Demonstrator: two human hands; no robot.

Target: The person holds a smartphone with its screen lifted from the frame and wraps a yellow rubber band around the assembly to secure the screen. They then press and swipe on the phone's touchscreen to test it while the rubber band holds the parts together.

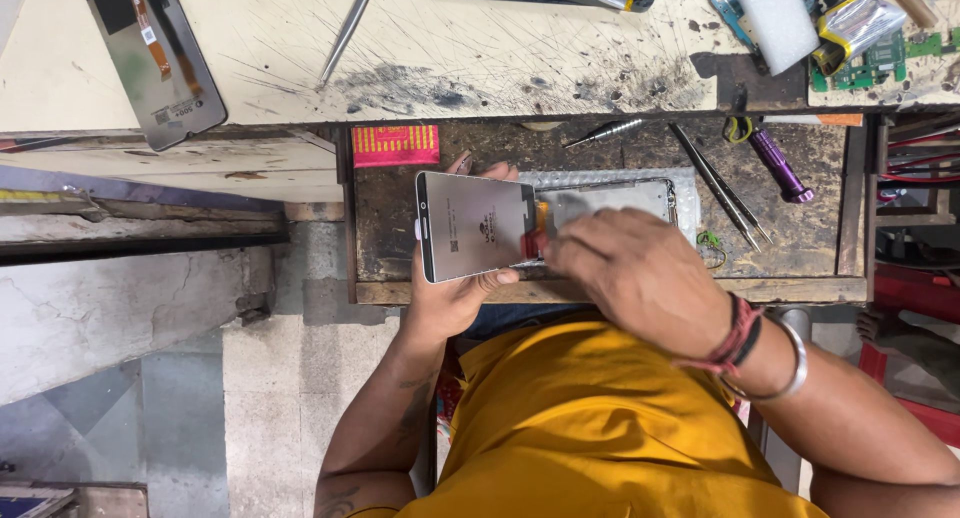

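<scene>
The left hand (450, 298) reaches up from six o'clock, palm cupped, fingers clamped around the grey screen panel (475, 226) over the wooden tray (610, 290). At three o'clock, the right hand (635, 273) lies knuckles-up over the phone frame (610, 200); its fingertips are hidden, perhaps pinching something there.

Worn wood, bright metal, dull grey panel

The panel (470, 228) in the left hand (450, 298) looks smooth, matt grey, like metal foil backing. Under it, the tray (600, 290) is rough, dark, stained wood. Beyond the tray, the bench (450, 48) is cream laminate, scratched and smudged black. Right of the panel lie shiny steel tweezers (722, 188) and a glossy purple screwdriver (780, 165). The right hand (640, 278) wears a polished metal bangle (790, 363) and red thread.
</scene>
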